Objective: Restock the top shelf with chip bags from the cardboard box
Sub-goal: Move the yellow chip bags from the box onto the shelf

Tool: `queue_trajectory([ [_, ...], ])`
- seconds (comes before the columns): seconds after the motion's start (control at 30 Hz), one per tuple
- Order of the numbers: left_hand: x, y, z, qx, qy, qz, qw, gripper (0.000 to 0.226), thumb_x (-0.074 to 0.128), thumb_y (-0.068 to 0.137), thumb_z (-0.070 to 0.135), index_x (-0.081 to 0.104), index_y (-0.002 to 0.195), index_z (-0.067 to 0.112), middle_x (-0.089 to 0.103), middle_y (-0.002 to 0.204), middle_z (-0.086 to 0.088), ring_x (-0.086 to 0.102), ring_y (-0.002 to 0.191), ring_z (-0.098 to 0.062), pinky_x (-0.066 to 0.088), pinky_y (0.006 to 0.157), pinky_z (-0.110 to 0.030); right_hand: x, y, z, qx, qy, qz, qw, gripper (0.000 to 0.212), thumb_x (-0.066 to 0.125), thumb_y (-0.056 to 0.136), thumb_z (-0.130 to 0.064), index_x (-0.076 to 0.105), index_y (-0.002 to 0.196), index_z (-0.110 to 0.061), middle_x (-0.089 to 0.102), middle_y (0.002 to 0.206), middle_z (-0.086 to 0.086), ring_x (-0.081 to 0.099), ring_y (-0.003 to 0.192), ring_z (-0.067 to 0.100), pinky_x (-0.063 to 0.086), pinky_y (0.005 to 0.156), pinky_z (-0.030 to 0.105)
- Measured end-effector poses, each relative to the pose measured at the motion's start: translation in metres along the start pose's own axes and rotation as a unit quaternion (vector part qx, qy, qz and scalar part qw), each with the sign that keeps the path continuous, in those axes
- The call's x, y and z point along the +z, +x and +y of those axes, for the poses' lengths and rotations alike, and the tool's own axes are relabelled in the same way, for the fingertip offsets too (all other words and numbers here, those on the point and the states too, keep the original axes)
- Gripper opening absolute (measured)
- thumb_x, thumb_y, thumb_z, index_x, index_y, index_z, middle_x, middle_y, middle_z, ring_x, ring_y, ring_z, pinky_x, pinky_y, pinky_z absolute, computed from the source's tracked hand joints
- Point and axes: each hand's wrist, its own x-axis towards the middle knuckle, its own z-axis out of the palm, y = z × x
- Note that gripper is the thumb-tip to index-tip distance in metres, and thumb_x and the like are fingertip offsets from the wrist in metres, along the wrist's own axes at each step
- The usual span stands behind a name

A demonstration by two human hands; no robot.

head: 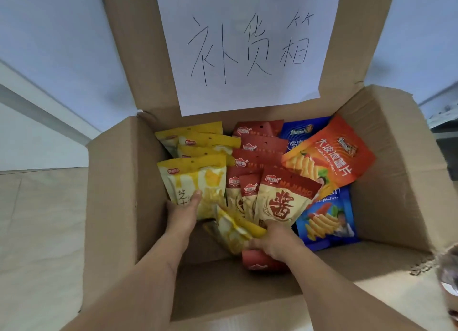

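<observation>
Two bare hands reached down into an open brown cardboard box [119,182] that sat on a pale floor [42,219]. The left hand [182,214] gripped the lower edge of a yellow-and-white chip bag [195,182] standing at the front of a row of yellow bags [198,140] along the box's left side, its thumb pressed on the bag's face and the fingers hidden behind it. The right hand [275,241] was clamped over several packets at once: its fingers curled over the bottom of a red-and-cream chip bag [285,199], with a tilted yellow bag [235,229] and a dark red bag [262,261] pinned beneath it. Behind that stood a row of red bags [260,145]. On the right side of the box an orange chip bag [329,155] lay tilted over blue chip bags [327,221]. A white paper sheet with black handwritten characters [247,46] was fixed to the raised rear flap. No shelf was in view.
</observation>
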Motion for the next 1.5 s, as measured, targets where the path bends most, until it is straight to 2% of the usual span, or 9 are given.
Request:
queue_trajectory([
  [0.2, 0.018, 0.027, -0.009, 0.054, 0.016, 0.058, 0.997, 0.115, 0.083, 0.077, 0.046, 0.011, 0.161, 0.015, 0.025, 0.162, -0.009, 0.035, 0.144, -0.030, 0.037, 0.113, -0.043, 0.013, 0.024, 0.001, -0.032, 0.127, 0.030, 0.991, 0.040, 0.073, 0.088, -0.033, 0.059, 0.125, -0.027, 0.062, 0.110, -0.001, 0.056, 0.102, 0.020, 0.046, 0.085, 0.031],
  [0.43, 0.015, 0.048, -0.026, 0.048, 0.040, -0.043, 0.997, 0.054, 0.077, 0.084, 0.039, 0.062, 0.133, 0.022, 0.065, 0.122, 0.001, 0.062, 0.111, -0.024, 0.048, 0.078, -0.030, 0.015, 0.047, 0.006, 0.042, 0.516, 0.060, 0.853, 0.044, 0.084, 0.079, -0.021, 0.062, 0.117, -0.016, 0.071, 0.095, 0.005, 0.064, 0.075, 0.018, 0.056, 0.070, 0.035],
  [0.6, 0.016, 0.055, -0.041, 0.013, 0.012, -0.058, 0.998, 0.042, 0.070, 0.090, 0.037, 0.061, 0.131, 0.033, 0.068, 0.120, 0.004, 0.063, 0.108, -0.023, 0.053, 0.093, -0.042, 0.039, 0.053, 0.002, 0.006, 0.379, -0.031, 0.925, 0.063, 0.088, 0.072, -0.025, 0.053, 0.125, -0.026, 0.064, 0.123, -0.004, 0.059, 0.116, 0.023, 0.047, 0.106, 0.043],
  [0.77, 0.013, 0.071, -0.052, 0.007, 0.031, -0.058, 0.998, 0.037, 0.069, 0.092, 0.037, 0.059, 0.128, 0.032, 0.066, 0.110, 0.006, 0.061, 0.106, -0.023, 0.052, 0.092, -0.041, 0.049, 0.060, -0.003, -0.014, 0.255, -0.125, 0.959, 0.086, 0.084, 0.078, -0.029, 0.036, 0.149, -0.020, 0.052, 0.144, 0.002, 0.057, 0.107, 0.016, 0.049, 0.090, 0.024],
  [0.87, 0.014, 0.076, -0.055, -0.027, 0.038, -0.080, 0.996, 0.010, 0.070, 0.092, 0.033, 0.065, 0.100, 0.030, 0.066, 0.102, 0.002, 0.061, 0.092, -0.021, 0.051, 0.076, -0.034, 0.053, 0.069, -0.011, -0.018, 0.199, -0.135, 0.970, 0.078, 0.083, 0.078, -0.037, 0.045, 0.144, -0.020, 0.054, 0.143, 0.002, 0.055, 0.117, 0.021, 0.044, 0.103, 0.033],
  [0.97, 0.015, 0.078, -0.054, -0.037, 0.049, -0.098, 0.993, 0.005, 0.068, 0.094, 0.027, 0.063, 0.094, 0.027, 0.066, 0.096, -0.002, 0.060, 0.085, -0.020, 0.046, 0.063, -0.028, 0.062, 0.073, -0.013, -0.016, 0.223, -0.149, 0.963, 0.072, 0.080, 0.080, -0.043, 0.051, 0.142, -0.022, 0.056, 0.142, -0.001, 0.052, 0.127, 0.024, 0.039, 0.111, 0.037],
  [1.13, 0.014, 0.062, -0.019, -0.007, 0.041, -0.101, 0.994, 0.014, 0.067, 0.092, 0.034, 0.074, 0.098, 0.022, 0.076, 0.099, -0.006, 0.070, 0.093, -0.029, 0.059, 0.085, -0.045, 0.034, 0.050, -0.008, -0.048, 0.291, -0.137, 0.946, 0.054, 0.078, 0.084, -0.039, 0.058, 0.133, -0.027, 0.062, 0.130, -0.009, 0.057, 0.116, 0.018, 0.045, 0.105, 0.033],
  [1.37, 0.017, -0.005, 0.079, 0.070, -0.036, -0.168, 0.983, 0.028, 0.078, 0.085, 0.038, 0.073, 0.107, 0.021, 0.079, 0.099, -0.003, 0.075, 0.094, -0.029, 0.058, 0.089, -0.053, -0.042, -0.007, 0.000, -0.086, 0.490, -0.037, 0.866, 0.039, 0.080, 0.084, -0.026, 0.064, 0.119, -0.027, 0.069, 0.122, -0.008, 0.062, 0.111, 0.013, 0.043, 0.105, 0.034],
  [1.5, 0.005, -0.051, 0.119, 0.107, -0.018, -0.198, 0.974, 0.036, 0.084, 0.080, 0.038, 0.075, 0.108, 0.017, 0.079, 0.104, -0.003, 0.073, 0.102, -0.030, 0.052, 0.099, -0.054, -0.092, -0.064, 0.006, -0.130, 0.543, 0.010, 0.829, 0.063, 0.082, 0.079, -0.037, 0.052, 0.134, -0.032, 0.065, 0.131, -0.010, 0.058, 0.124, 0.020, 0.041, 0.110, 0.049],
])
